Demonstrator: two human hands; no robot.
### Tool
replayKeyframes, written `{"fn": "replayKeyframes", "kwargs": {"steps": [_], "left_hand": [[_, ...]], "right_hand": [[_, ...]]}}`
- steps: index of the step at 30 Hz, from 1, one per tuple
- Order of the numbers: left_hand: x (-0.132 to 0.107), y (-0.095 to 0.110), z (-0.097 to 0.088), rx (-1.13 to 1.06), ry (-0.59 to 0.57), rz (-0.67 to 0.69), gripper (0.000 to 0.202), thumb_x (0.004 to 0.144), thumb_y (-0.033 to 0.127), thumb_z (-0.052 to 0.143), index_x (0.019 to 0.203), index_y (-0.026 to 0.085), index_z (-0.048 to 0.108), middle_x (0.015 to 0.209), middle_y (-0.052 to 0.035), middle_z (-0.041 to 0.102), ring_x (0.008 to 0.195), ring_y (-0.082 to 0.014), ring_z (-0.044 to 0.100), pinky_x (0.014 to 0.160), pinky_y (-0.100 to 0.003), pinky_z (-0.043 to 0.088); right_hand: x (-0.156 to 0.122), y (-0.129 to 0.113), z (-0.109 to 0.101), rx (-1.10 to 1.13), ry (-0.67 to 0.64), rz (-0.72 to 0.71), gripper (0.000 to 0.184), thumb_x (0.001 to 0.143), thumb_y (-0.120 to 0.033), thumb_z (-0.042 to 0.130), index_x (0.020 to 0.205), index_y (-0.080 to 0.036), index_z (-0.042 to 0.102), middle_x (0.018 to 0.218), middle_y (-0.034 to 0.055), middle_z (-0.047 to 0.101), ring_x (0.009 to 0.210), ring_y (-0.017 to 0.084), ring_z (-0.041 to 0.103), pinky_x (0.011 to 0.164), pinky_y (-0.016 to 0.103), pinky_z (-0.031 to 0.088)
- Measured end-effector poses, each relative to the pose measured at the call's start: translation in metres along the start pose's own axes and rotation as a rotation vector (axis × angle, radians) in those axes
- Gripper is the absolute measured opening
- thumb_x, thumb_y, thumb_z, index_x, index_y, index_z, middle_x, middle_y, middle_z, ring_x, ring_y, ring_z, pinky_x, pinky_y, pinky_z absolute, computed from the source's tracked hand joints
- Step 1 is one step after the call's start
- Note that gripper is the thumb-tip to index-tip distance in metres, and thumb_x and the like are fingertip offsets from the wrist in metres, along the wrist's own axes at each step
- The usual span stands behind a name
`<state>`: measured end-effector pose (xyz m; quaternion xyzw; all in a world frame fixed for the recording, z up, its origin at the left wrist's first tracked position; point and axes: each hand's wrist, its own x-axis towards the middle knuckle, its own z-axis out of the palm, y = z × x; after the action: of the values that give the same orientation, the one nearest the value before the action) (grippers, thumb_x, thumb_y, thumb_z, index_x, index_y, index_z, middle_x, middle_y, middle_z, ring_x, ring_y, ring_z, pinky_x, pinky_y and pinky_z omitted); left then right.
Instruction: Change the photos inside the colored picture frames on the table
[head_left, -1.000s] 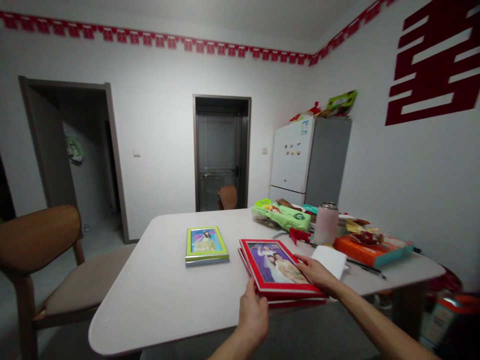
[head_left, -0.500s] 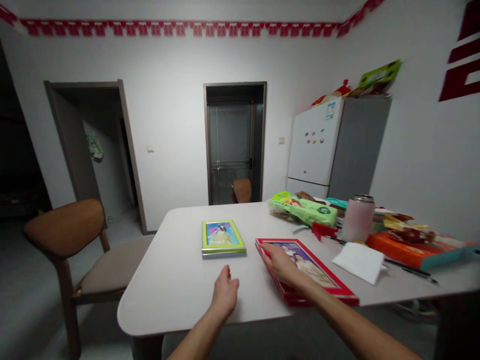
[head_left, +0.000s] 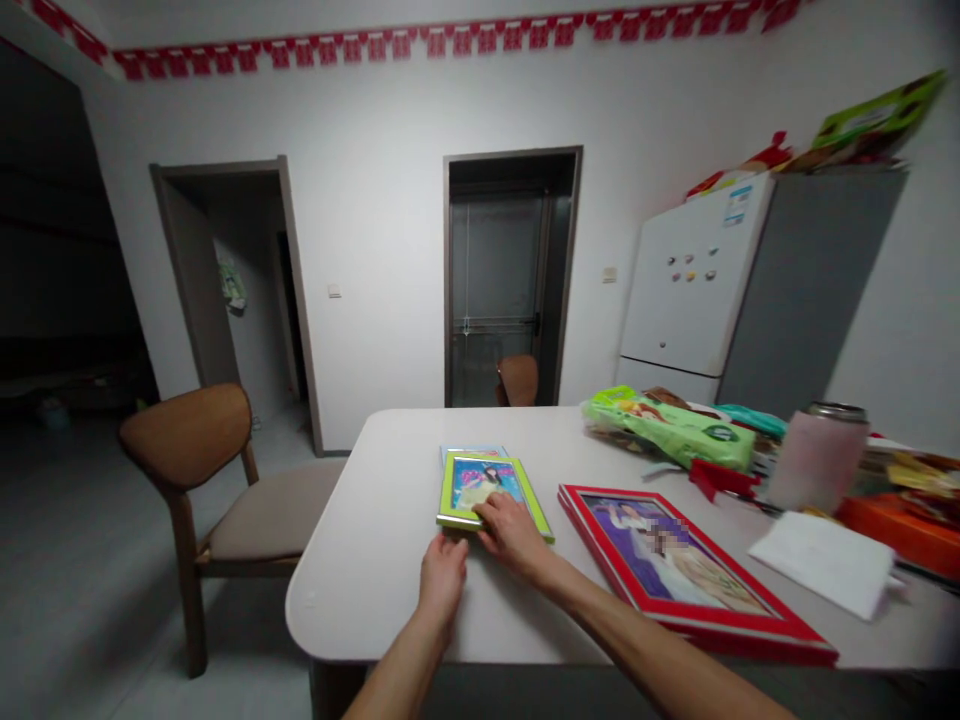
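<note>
A lime-green picture frame (head_left: 534, 500) with a picture of a figure in a pale yellow dress sits over a light-blue frame (head_left: 469, 450), whose far edge sticks out behind it. My right hand (head_left: 511, 532) grips the green frame's near edge, thumb on top of the picture and the other fingers partly hidden. At the near left corner, my left hand (head_left: 442, 575) has its curled fingers closed against the same edge. To the right, a larger red picture frame (head_left: 675, 555) lies face up, untouched, in what looks like a stack.
On the white table (head_left: 375, 570), a green packet (head_left: 675, 430), a pink tumbler (head_left: 817, 460), a white folded tissue (head_left: 825, 560) and an orange box (head_left: 907, 535) crowd the right side. A wooden chair (head_left: 187, 440) stands at the left.
My right hand has left the red frame and moved left to the green one. The left hand has closed at its edge. The green frame has shifted nearer, exposing the blue one.
</note>
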<state>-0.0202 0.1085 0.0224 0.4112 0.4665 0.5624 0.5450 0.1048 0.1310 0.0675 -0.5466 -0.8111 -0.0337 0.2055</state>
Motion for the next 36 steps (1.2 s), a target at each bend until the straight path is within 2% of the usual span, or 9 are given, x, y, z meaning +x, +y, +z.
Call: {"fn": "replayKeyframes", "kwargs": {"steps": [3, 7, 12, 16, 20, 25, 29, 33, 36], "left_hand": [[-0.012, 0.008, 0.003, -0.140, 0.056, 0.064, 0.035, 0.071, 0.036, 0.055, 0.097, 0.014, 0.049, 0.090, -0.0074, 0.061, 0.082, -0.0164, 0.058, 0.068, -0.025, 0.046], [-0.031, 0.032, 0.014, -0.273, 0.120, 0.224, 0.038, 0.073, 0.026, 0.054, 0.106, 0.017, 0.037, 0.104, -0.0089, 0.056, 0.093, -0.0149, 0.055, 0.078, -0.025, 0.043], [-0.062, 0.059, 0.029, -0.303, 0.002, 0.388, 0.035, 0.069, 0.019, 0.055, 0.101, 0.016, 0.040, 0.105, -0.0094, 0.057, 0.098, -0.0192, 0.053, 0.083, -0.030, 0.042], [-0.092, 0.064, 0.035, -0.131, -0.114, 0.525, 0.036, 0.072, 0.016, 0.049, 0.107, 0.018, 0.041, 0.108, -0.0072, 0.055, 0.100, -0.0187, 0.051, 0.087, -0.031, 0.040], [-0.119, 0.066, 0.039, 0.231, -0.238, 0.675, 0.040, 0.070, 0.009, 0.046, 0.109, 0.022, 0.045, 0.107, -0.0036, 0.056, 0.099, -0.0186, 0.051, 0.087, -0.030, 0.040], [-0.132, 0.064, 0.040, 0.546, -0.464, 0.855, 0.045, 0.067, 0.005, 0.045, 0.109, 0.021, 0.047, 0.109, -0.0041, 0.054, 0.102, -0.0183, 0.047, 0.091, -0.030, 0.036], [-0.123, 0.048, 0.027, 0.744, -0.613, 0.754, 0.048, 0.064, 0.008, 0.054, 0.111, 0.015, 0.046, 0.113, -0.0101, 0.052, 0.104, -0.0212, 0.046, 0.091, -0.032, 0.035], [-0.109, 0.032, -0.001, 0.990, -0.505, 0.588, 0.060, 0.056, 0.016, 0.067, 0.112, 0.012, 0.045, 0.122, -0.0164, 0.043, 0.113, -0.0288, 0.037, 0.096, -0.043, 0.028], [-0.104, 0.028, -0.018, 1.087, -0.444, 0.532, 0.056, 0.056, 0.021, 0.068, 0.108, 0.014, 0.048, 0.122, -0.0155, 0.043, 0.113, -0.0296, 0.036, 0.096, -0.046, 0.025]], "right_hand": [[-0.017, -0.016, -0.017, 0.087, 0.063, -0.002, 0.027, 0.070, -0.021, 0.049, 0.096, -0.017, 0.056, 0.092, 0.0080, 0.054, 0.088, 0.019, 0.046, 0.076, 0.029, 0.035], [-0.038, -0.035, -0.035, 0.319, 0.142, 0.047, 0.022, 0.064, -0.017, 0.053, 0.086, -0.017, 0.058, 0.087, 0.0074, 0.056, 0.085, 0.020, 0.049, 0.078, 0.032, 0.038], [-0.059, -0.051, -0.055, 0.747, 0.236, 0.160, 0.024, 0.062, -0.022, 0.056, 0.086, -0.019, 0.055, 0.107, 0.0069, 0.053, 0.103, 0.022, 0.045, 0.091, 0.037, 0.032], [-0.079, -0.060, -0.084, 1.175, 0.262, 0.283, 0.037, 0.065, -0.033, 0.055, 0.099, -0.019, 0.050, 0.106, 0.0078, 0.055, 0.099, 0.021, 0.050, 0.080, 0.034, 0.043], [-0.098, -0.057, -0.105, 1.441, 0.332, 0.524, 0.056, 0.070, -0.044, 0.048, 0.120, -0.026, 0.031, 0.104, 0.0065, 0.056, 0.089, 0.021, 0.056, 0.062, 0.031, 0.049], [-0.113, -0.032, -0.095, 1.469, 0.242, 0.677, 0.067, 0.065, -0.038, 0.052, 0.125, -0.025, 0.026, 0.097, 0.0071, 0.062, 0.074, 0.021, 0.061, 0.056, 0.030, 0.049], [-0.122, -0.009, -0.072, 1.424, 0.120, 0.711, 0.070, 0.061, -0.029, 0.055, 0.125, -0.017, 0.028, 0.085, 0.0063, 0.066, 0.068, 0.020, 0.062, 0.062, 0.030, 0.048], [-0.125, 0.004, -0.056, 1.258, -0.090, 0.644, 0.057, 0.061, -0.026, 0.053, 0.115, -0.012, 0.044, 0.075, 0.0051, 0.067, 0.065, 0.018, 0.062, 0.061, 0.027, 0.046], [-0.123, 0.008, -0.050, 1.057, -0.133, 0.593, 0.046, 0.061, -0.025, 0.051, 0.105, -0.010, 0.052, 0.066, 0.0036, 0.066, 0.063, 0.017, 0.061, 0.055, 0.023, 0.044]]}}
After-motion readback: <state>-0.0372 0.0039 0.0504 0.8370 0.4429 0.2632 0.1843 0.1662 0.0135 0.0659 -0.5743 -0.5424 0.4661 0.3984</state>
